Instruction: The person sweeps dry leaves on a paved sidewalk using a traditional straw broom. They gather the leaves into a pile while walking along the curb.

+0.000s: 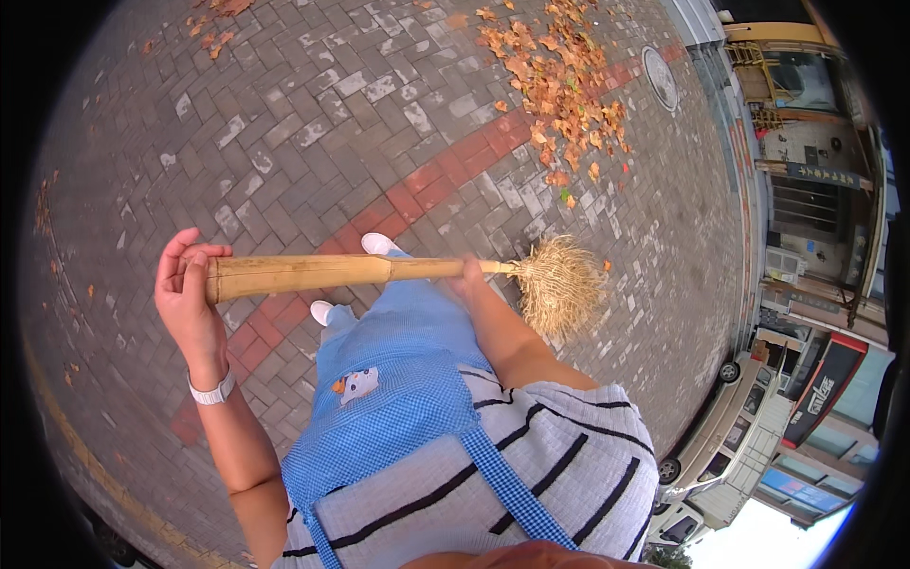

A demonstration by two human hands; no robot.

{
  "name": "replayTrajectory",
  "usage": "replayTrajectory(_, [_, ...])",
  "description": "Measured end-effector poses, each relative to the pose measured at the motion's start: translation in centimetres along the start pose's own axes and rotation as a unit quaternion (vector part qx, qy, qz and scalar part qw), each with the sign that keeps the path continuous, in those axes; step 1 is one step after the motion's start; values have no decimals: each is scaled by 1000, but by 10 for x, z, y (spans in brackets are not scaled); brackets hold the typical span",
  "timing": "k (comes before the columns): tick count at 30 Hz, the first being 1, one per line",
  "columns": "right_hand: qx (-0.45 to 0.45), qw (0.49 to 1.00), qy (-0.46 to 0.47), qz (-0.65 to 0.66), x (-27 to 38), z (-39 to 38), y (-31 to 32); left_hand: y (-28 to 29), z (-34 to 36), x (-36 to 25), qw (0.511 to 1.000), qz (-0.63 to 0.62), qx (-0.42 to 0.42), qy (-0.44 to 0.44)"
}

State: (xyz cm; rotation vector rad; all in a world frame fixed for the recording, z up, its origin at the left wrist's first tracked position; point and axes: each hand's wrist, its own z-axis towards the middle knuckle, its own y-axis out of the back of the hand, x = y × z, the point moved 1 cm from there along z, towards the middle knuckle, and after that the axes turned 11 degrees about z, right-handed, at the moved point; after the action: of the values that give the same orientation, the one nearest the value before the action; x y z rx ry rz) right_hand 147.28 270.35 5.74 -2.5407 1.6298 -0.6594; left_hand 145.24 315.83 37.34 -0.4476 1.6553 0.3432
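A straw broom [355, 272] with a thick bamboo handle lies crosswise in front of my body. My left hand [190, 280] is at the handle's wide end, thumb and fingers curled about it; a white-banded watch [212, 389] is on that wrist. Farther along, close to the bristles, my right hand [466, 280] grips the thin part of the handle, its fingers partly hidden behind it. The bushy yellow bristles [561, 287] point to the right, over the paving. Beyond them is a heap of dry orange leaves [559, 85].
Grey paving bricks [284, 142] cover the ground, crossed by a red brick strip [427, 185]. A round manhole cover [660, 79] is beside the leaves. Parked vehicles, including a van [725, 417], and shopfronts line the right. My white shoes [377, 244] show below the handle.
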Motion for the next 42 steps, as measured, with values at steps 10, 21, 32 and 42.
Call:
replayTrajectory(10, [151,954,-114,-231,-56,-28,-195,69,-128,-28,932,39,-360,13])
replayTrajectory(21, [365,812,-130,-436,-152,0,-399,-80,-203,28,758,52,-650,2])
replayTrajectory(32, [313,735,56,-599,-112,-1,-385,-89,-253,148,755,-95,-634,138])
replayTrajectory(42, [119,795,63,-591,117,135,-182,-132,-290,234,818,-163,-523,177])
